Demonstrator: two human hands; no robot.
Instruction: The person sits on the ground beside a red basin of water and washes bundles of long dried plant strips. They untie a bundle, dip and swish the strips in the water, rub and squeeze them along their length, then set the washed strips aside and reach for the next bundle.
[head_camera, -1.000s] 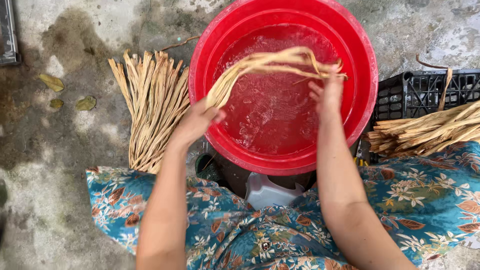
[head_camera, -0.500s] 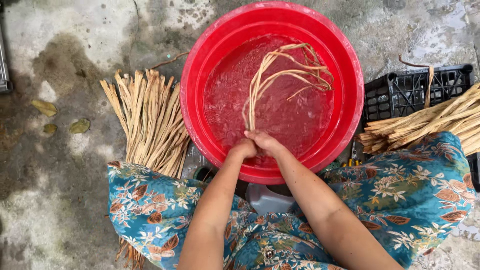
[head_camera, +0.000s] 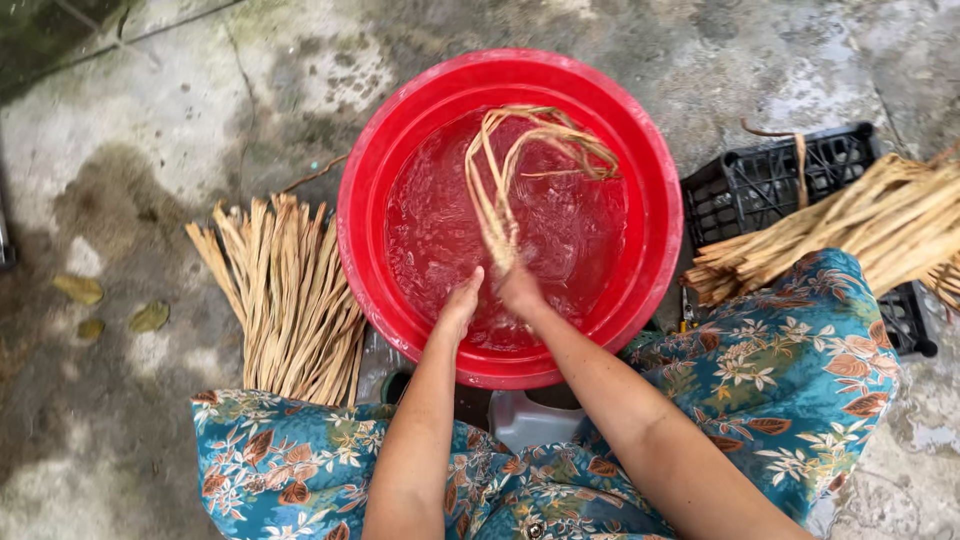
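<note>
Left hand (head_camera: 461, 305) and right hand (head_camera: 520, 290) pressed together, pinching the near end of the wet straw strands (head_camera: 520, 170) inside the red tub (head_camera: 660, 215). Wet grey ground under the tub. Strands stretching away from the hands, far ends curling right.

The wet, stained concrete floor (head_camera: 150, 130) carries a red basin (head_camera: 650, 200) of water; a loose bundle of pale strips (head_camera: 290, 300) lies left; a black crate (head_camera: 770, 180) sits right; fallen leaves (head_camera: 80, 290) lie far left.
</note>
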